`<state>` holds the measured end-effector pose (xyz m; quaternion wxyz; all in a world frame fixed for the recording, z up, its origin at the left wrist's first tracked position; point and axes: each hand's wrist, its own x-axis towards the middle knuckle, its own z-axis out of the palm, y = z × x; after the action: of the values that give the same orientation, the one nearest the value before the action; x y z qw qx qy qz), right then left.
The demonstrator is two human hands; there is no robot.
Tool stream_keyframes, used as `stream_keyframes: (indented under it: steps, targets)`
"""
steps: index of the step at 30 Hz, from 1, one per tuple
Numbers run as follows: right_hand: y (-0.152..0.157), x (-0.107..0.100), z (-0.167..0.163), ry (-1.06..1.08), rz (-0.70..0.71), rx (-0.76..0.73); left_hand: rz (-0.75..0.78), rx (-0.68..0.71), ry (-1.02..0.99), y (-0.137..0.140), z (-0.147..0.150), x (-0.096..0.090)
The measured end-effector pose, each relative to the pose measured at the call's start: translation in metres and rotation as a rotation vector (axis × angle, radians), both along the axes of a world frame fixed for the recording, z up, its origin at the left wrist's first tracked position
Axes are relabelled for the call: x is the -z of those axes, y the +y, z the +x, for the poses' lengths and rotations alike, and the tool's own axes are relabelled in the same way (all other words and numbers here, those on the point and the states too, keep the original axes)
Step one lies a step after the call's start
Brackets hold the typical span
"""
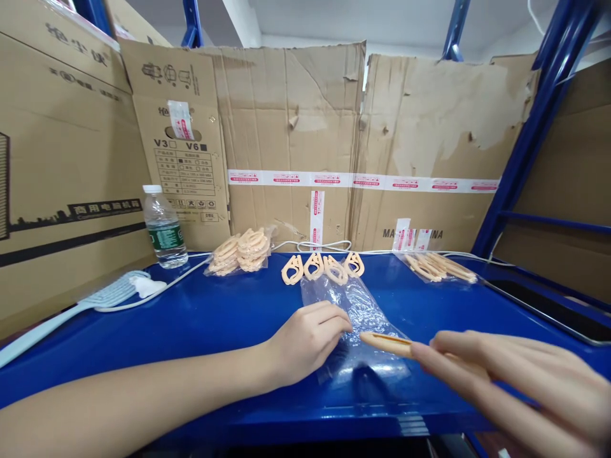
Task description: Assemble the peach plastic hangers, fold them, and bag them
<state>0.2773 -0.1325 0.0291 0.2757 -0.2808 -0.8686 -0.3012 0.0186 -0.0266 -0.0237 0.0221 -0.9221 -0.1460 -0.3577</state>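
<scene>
A clear plastic bag [356, 305] lies flat on the blue table in front of me. My left hand [310, 337] rests at the bag's left side, its fingers curled down onto the film; the thumb is hidden. My right hand [515, 375] pinches a beige plastic folding hanger [386, 343], folded slim and seen edge-on. The hanger's free end points left, above the bag and close to my left fingertips. Behind the bag, several similar beige folding hangers [292, 270] lie in a row, some touching the bag's far end.
Bagged beige pieces [245, 251] are heaped at the back left, with another bagged bundle [439, 266] at the back right. A water bottle [165, 229], a light-blue brush [105, 294] and a white cable [186, 275] are leftward. A dark phone-like slab [548, 308] lies rightward. Cardboard [291, 140] walls the back.
</scene>
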Motion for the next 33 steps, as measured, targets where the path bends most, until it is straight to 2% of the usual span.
stream_keyframes:
  steps: [4,8,18,26,28,33]
  targets:
    - [0.007,0.005,-0.026,-0.205,0.12,-0.098,-0.011,-0.005,0.023,-0.001,0.001,0.0]
    - [0.021,0.012,-0.043,-0.288,0.144,-0.094,-0.034,0.008,0.049,-0.002,0.002,-0.002]
    - [0.047,0.036,-0.051,-0.332,0.204,0.06,-0.03,-0.021,0.058,-0.002,0.002,-0.001]
    - [0.072,0.035,-0.064,-0.26,0.24,0.193,-0.005,-0.061,0.089,0.0,0.002,0.003]
    - [0.075,0.033,-0.066,-0.226,0.213,0.239,-0.009,-0.068,0.099,0.0,0.002,0.003]
    - [0.079,0.028,-0.058,-0.154,0.02,0.342,0.01,-0.038,0.107,-0.002,0.003,-0.001]
